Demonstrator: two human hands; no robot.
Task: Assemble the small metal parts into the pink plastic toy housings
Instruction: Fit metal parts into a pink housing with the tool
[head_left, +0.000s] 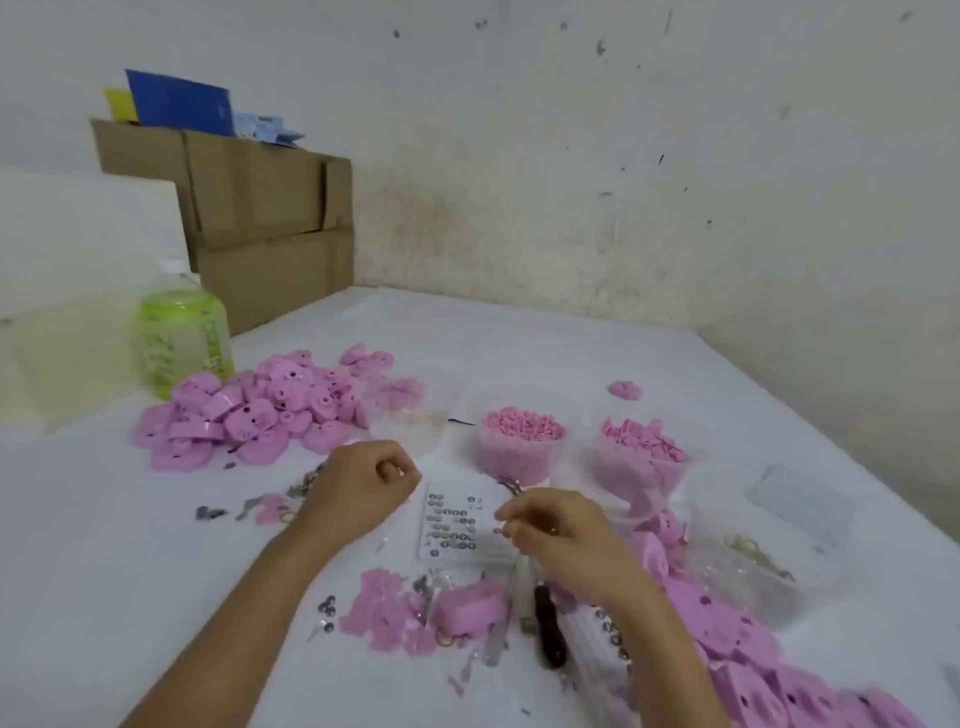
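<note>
Over white tray of small metal parts: right hand curled round thin silver tool, hiding tray's right edge. Left hand fisted, contents unclear. Pink housings piled back-left; two tubs of pink bits behind tray.

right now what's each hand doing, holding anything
Left hand: fingers curled; whether they pinch a small part cannot be told.
Right hand: grips a thin grey metal tool.
</note>
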